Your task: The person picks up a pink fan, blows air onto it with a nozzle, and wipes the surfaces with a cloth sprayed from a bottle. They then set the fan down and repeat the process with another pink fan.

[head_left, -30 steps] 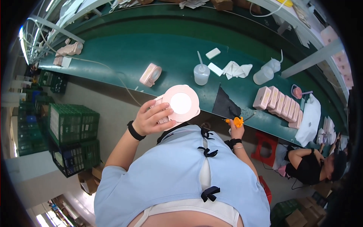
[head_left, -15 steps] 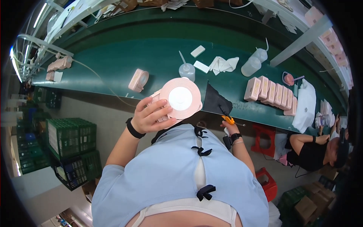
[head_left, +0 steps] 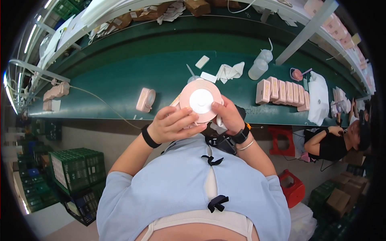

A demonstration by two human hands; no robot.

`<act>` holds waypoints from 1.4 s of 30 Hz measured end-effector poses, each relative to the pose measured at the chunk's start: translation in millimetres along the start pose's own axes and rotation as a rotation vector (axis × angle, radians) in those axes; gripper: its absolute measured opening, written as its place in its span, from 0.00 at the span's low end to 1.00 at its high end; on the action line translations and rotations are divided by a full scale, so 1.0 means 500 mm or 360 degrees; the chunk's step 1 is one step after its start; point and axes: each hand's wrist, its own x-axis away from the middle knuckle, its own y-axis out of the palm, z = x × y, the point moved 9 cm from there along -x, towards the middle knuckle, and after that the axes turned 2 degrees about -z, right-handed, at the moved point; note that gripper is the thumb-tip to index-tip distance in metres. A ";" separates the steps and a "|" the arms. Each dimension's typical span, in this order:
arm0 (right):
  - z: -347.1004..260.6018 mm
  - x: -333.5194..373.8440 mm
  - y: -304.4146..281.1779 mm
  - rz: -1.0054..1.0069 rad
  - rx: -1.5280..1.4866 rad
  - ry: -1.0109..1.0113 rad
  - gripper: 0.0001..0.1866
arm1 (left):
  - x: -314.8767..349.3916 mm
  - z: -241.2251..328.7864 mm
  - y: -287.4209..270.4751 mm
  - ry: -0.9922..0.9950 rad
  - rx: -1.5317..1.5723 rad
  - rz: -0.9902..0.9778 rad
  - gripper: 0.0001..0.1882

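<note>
I hold a pink round device (head_left: 185, 96) up in front of me, over the bench's near edge. Ribbed rings circle its white central disc (head_left: 201, 100). My left hand (head_left: 173, 124) grips its lower left side, fingers across the front. My right hand (head_left: 231, 114) closes on the right side, its thumb by the white disc. Below that thumb, a white cloth (head_left: 218, 127) hangs from the right hand. Part of a black cloth (head_left: 241, 111) shows behind the same hand. Something orange (head_left: 248, 126) peeks out beside the right wrist; its shape is mostly hidden.
On the green bench (head_left: 120, 80) stand another pink device (head_left: 145, 100), plastic bottles (head_left: 257, 69), small white blocks (head_left: 202, 61), a white rag (head_left: 230, 72) and a row of pink devices (head_left: 281, 93). Crates (head_left: 78, 168) stand left; a co-worker (head_left: 329, 140) sits right by red stools (head_left: 292, 188).
My right hand has come up from the bench edge, leaving the orange-handled thing, and now grips the pink device with my left. The device has shifted slightly right in view.
</note>
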 end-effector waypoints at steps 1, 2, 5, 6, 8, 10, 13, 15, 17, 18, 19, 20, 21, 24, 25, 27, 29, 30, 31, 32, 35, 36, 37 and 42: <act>-0.006 -0.006 0.002 -0.0010 0.0038 -0.0006 0.26 | 0.000 -0.008 -0.012 0.0009 0.0000 0.0010 0.26; -0.011 -0.010 0.004 -0.0019 0.0076 -0.0011 0.25 | -0.001 -0.052 -0.032 -0.0273 0.0403 0.0053 0.29; -0.020 -0.025 0.027 -0.0054 0.0180 -0.0057 0.25 | 0.028 -0.132 -0.037 -0.0839 0.1211 0.0124 0.36; -0.025 -0.026 0.040 -0.0082 0.0247 -0.0092 0.25 | 0.064 -0.172 -0.014 -0.1189 0.1624 0.0307 0.37; -0.031 -0.030 0.066 -0.0122 0.0317 -0.0123 0.25 | 0.141 -0.220 0.048 -0.1887 0.2434 0.0709 0.38; -0.027 -0.035 0.099 -0.0252 0.0453 -0.0092 0.24 | 0.138 -0.205 0.079 -0.1976 0.2717 0.0421 0.37; -0.015 -0.041 0.103 -0.0192 0.0614 -0.0109 0.22 | 0.128 -0.135 0.122 -0.2097 0.3279 -0.0233 0.35; -0.017 -0.038 0.078 0.0056 0.0801 -0.0179 0.20 | 0.130 -0.136 0.117 -0.2230 0.3308 -0.0139 0.33; -0.032 -0.033 0.053 0.0149 0.0588 -0.0258 0.19 | 0.144 -0.133 0.115 -0.2304 0.3331 -0.0091 0.32; -0.045 -0.029 0.033 0.0235 0.0373 -0.0346 0.19 | 0.156 -0.140 0.114 -0.2341 0.3245 -0.0042 0.31; -0.054 -0.024 0.019 0.0321 0.0157 -0.0434 0.20 | 0.169 -0.147 0.111 -0.2376 0.3158 0.0008 0.31; -0.049 -0.021 0.026 0.0325 0.0160 -0.0431 0.20 | 0.179 -0.152 0.108 -0.2408 0.3068 0.0056 0.30; -0.072 -0.007 0.048 0.0379 0.0449 -0.0639 0.19 | 0.178 -0.149 0.106 -0.2405 0.3078 0.0053 0.30; -0.115 0.018 0.135 0.0467 0.1027 -0.1058 0.18 | 0.178 -0.164 0.092 -0.2386 0.2773 0.0112 0.29; -0.123 0.016 0.188 0.0357 0.1366 -0.1131 0.16 | 0.178 -0.164 0.094 -0.2388 0.2786 0.0105 0.29; -0.115 0.008 0.244 0.0248 0.1707 -0.1194 0.15 | 0.171 -0.170 0.085 -0.2325 0.2693 0.0102 0.29; -0.109 0.008 0.280 0.0217 0.1970 -0.1320 0.13 | 0.163 -0.170 0.077 -0.2285 0.2650 0.0094 0.28; -0.105 0.009 0.294 0.0191 0.2097 -0.1382 0.12 | 0.165 -0.172 0.072 -0.2307 0.2631 0.0120 0.28; -0.103 0.011 0.294 0.0190 0.2094 -0.1381 0.12 | 0.167 -0.174 0.069 -0.2329 0.2613 0.0145 0.28; -0.096 0.010 0.291 0.0174 0.2078 -0.1310 0.12 | 0.171 -0.176 0.066 -0.2351 0.2594 0.0172 0.28; -0.082 0.013 0.288 0.0138 0.2051 -0.1170 0.12 | 0.174 -0.181 0.061 -0.2332 0.2566 0.0270 0.28; -0.082 0.016 0.287 0.0168 0.2054 -0.1188 0.13 | 0.175 -0.185 0.059 -0.2320 0.2553 0.0318 0.28; -0.082 0.018 0.286 0.0198 0.2057 -0.1207 0.13 | 0.174 -0.187 0.060 -0.2319 0.2554 0.0321 0.28; -0.093 0.002 0.308 0.0185 0.2117 -0.1397 0.15 | 0.172 -0.183 0.054 -0.2287 0.2529 0.0281 0.28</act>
